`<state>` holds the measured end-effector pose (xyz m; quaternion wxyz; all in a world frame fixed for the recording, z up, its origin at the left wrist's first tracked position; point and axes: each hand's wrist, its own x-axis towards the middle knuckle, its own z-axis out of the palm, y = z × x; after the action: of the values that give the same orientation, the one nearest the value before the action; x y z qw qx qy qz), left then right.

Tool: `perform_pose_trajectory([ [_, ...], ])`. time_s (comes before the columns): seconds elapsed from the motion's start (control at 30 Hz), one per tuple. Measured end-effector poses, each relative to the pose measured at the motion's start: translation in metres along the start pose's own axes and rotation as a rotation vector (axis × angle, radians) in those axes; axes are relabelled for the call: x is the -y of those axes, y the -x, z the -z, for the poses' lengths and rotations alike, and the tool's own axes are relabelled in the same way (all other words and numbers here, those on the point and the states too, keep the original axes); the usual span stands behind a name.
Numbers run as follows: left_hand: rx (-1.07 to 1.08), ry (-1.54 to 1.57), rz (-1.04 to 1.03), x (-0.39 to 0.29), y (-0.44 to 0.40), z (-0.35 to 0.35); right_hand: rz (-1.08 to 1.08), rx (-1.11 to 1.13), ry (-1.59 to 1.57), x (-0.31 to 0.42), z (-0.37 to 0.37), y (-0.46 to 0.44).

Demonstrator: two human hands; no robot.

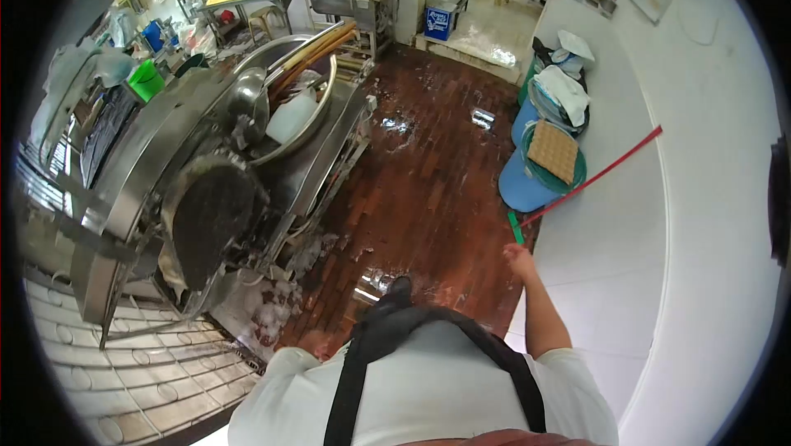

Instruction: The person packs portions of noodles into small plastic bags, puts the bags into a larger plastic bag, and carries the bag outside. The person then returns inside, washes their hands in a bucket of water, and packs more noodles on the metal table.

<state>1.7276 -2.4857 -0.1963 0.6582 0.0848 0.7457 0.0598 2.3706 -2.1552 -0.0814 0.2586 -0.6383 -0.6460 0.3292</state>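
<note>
My right hand (518, 261) hangs in front of me on the right, its fingers loosely bent and no object visible in them. Just beyond it in view is the green head (516, 228) of a long-handled floor tool; its red handle (597, 172) slants up against the white wall. Whether hand and tool touch, I cannot tell. Low on the left, my left hand (320, 345) shows only partly beside my white sleeve, blurred over the wet floor. Its fingers are not clear. My dark shoe (400, 288) stands on the brown tiles.
Left, a metal counter (309, 191) carries a large steel basin (329, 88) with long wooden sticks and a whitish container. Blue drums (521, 186) line the right wall, one topped by an egg tray (553, 152). Wet brown floor (428, 174) runs to a raised doorway (474, 55) with a blue crate (438, 24).
</note>
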Motion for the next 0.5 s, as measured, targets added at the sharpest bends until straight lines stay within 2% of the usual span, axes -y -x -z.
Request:
perform_pose_trajectory([
  [0.1, -0.053, 0.071, -0.229, -0.166, -0.058, 0.005, -0.072, 0.181, 0.08, -0.058, -0.018, -0.027],
  [0.13, -0.078, -0.114, -0.398, -0.227, -0.056, 0.008, -0.056, 0.22, 0.109, -0.088, -0.026, -0.024],
  [0.2, -0.235, -0.499, -0.729, -0.355, -0.043, 0.012, 0.518, 0.378, 0.838, -0.169, -0.027, -0.021],
  [0.23, -0.195, -0.254, -0.724, -0.41, -0.034, 0.005, -0.189, 0.58, 0.15, -0.154, -0.015, -0.009],
  [0.27, -0.136, -0.082, -0.676, -0.464, -0.003, -0.006, -0.87, 0.27, -0.48, -0.139, -0.002, 0.004],
  [0.3, -0.076, 0.092, -0.629, -0.513, 0.03, -0.013, -1.012, 0.206, -0.53, -0.129, 0.007, 0.001],
  [0.37, -0.215, -0.017, -0.776, -0.582, 0.03, -0.014, -1.02, 0.357, -0.321, -0.138, 0.021, -0.03],
  [0.43, -0.286, -0.076, -0.882, -0.629, 0.009, -0.016, -0.92, 0.534, -0.087, -0.144, 0.032, -0.092],
  [0.5, -0.317, -0.177, -0.878, -0.661, -0.017, -0.022, -0.766, 0.664, 0.114, -0.15, 0.051, -0.178],
])
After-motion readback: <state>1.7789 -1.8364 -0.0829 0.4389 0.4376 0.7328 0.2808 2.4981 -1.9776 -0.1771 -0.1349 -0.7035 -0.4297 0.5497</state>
